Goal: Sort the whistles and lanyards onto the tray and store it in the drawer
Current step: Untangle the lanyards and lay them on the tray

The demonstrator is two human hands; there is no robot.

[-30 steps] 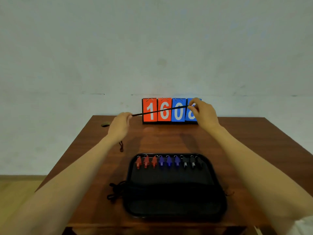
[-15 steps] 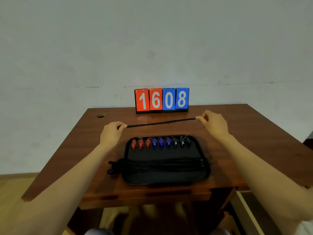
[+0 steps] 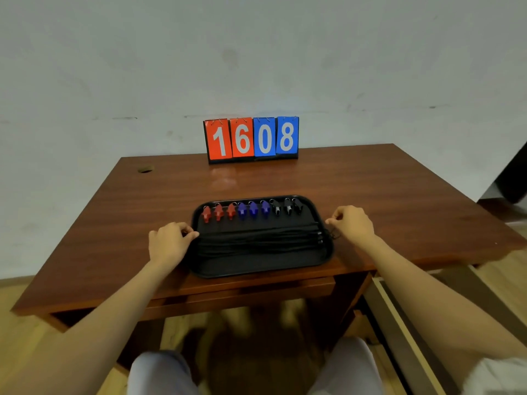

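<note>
A black tray [image 3: 258,270] lies near the front edge of the brown table [image 3: 385,195]. Along its far side stand three red whistles [image 3: 218,213], three blue whistles [image 3: 253,209] and three black whistles [image 3: 288,208] in a row. Several black lanyards [image 3: 256,242] lie stretched side by side across its middle. My left hand [image 3: 169,242] pinches one end of the topmost black lanyard at the tray's left rim. Over the right rim, my right hand [image 3: 353,223] pinches the other end.
A flip scoreboard [image 3: 251,139] reading 1608 stands at the table's back edge against the wall. A cable hole [image 3: 145,169] is at the back left. A long beige-edged panel [image 3: 399,323], possibly an open drawer, runs below the table's right front. My knees are under the table.
Both hands have brought the taut lanyard down from in front of the scoreboard onto the tray, beside the other lanyards. The view has pulled back and tilted down.
</note>
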